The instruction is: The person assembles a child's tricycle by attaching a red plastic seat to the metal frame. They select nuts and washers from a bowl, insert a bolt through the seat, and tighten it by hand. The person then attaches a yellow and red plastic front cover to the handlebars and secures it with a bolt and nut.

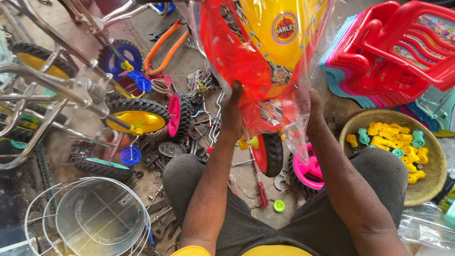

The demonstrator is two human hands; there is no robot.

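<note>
You are holding the toy body point(265, 42), a red and yellow plastic shell in a clear plastic wrap point(303, 114), up in front of you with both hands. Your left hand point(233, 111) is closed on the shell's lower left edge, thumb against the red plastic. Your right hand point(313, 110) grips the lower right edge through the wrap, fingers tucked behind it. The shell hangs above your knees, over the floor point(246, 175).

Judging by the grip, you are at the point of fitting or unwrapping the shell. The next move calls for a firm hold with one hand while the other works the film, because the wrap bunches under your right hand.

Directly below the toy body sits a black tyre with a red hub point(268, 154), and just right of that a pink wheel point(308, 170). A red-handled screwdriver point(260, 187) lies on the floor below the shell, beside a small green cap point(279, 205). Far left of the toy body stand chrome frames point(52, 90) with a yellow-hubbed wheel point(137, 118). Right of it are stacked red plastic seats point(393, 52) and a round basket point(429, 185) of yellow and teal fittings. Below left are wire baskets point(99, 218).

The loose wheels and tools beneath crowd the spot where the shell would come down.
</note>
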